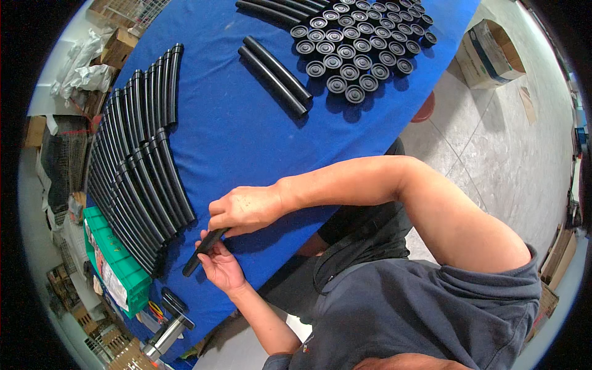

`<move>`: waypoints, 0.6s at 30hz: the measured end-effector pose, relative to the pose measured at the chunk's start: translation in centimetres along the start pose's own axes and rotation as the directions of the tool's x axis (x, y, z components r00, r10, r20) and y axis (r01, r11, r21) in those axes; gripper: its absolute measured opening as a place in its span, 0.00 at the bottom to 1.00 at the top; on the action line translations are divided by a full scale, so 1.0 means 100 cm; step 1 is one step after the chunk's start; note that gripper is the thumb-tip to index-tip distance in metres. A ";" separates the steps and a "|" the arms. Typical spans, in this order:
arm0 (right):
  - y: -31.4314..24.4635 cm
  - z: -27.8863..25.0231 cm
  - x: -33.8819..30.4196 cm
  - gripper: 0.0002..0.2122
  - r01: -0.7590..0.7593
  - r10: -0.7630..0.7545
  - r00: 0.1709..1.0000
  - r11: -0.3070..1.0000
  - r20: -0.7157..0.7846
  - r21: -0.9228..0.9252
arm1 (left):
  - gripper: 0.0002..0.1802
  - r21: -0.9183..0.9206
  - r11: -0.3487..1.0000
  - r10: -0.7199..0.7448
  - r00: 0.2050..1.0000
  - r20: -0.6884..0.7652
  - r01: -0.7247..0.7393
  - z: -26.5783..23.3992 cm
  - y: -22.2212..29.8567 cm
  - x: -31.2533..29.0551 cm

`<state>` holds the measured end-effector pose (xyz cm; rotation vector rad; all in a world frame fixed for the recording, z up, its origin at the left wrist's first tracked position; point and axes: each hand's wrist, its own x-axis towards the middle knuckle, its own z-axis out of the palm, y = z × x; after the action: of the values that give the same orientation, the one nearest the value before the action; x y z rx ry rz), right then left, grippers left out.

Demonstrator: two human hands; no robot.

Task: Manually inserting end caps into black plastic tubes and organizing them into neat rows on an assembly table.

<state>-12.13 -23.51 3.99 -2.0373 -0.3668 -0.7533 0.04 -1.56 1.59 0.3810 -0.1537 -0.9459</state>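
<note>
A short black tube (196, 260) slants between my two hands near the front edge of the blue-covered table. My left hand (223, 269) is closed around its lower part from below, with the thumb along it. Over the tube's upper end, my right hand (248, 208) is closed, knuckles up, and hides that end. Just beyond my hands lie rows of long black tubes (148, 179), packed side by side with collars on their upper ends. Two loose black tubes (274, 77) rest farther off. Many round black caps (354, 94) with ringed faces stand grouped at the far right.
A green crate (137, 285) sits at the table's left edge beside the tube rows. Near it are a silver-and-black tool (169, 332) and yellow-handled scissors (155, 310). More black tubes (277, 11) lie at the far edge. An open carton (487, 61) stands on the floor.
</note>
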 end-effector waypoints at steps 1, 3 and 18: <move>-0.001 -0.005 0.001 0.13 -0.047 0.044 0.998 0.997 0.048 0.063 | 0.19 -0.017 1.000 -0.001 1.000 -0.001 0.001 0.000 0.000 0.000; 0.001 -0.006 0.001 0.12 -0.096 0.084 0.992 0.988 0.099 0.125 | 0.19 0.000 1.000 -0.001 1.000 -0.005 0.001 0.002 0.000 -0.001; -0.003 0.002 -0.001 0.08 -0.161 0.157 0.986 0.983 0.054 0.082 | 0.18 0.113 0.993 0.031 0.999 -0.016 -0.029 0.003 -0.002 -0.003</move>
<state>-12.24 -23.17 4.04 -1.9793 -0.2551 -0.5819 -0.37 -1.55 1.82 0.4900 -0.1963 -0.9057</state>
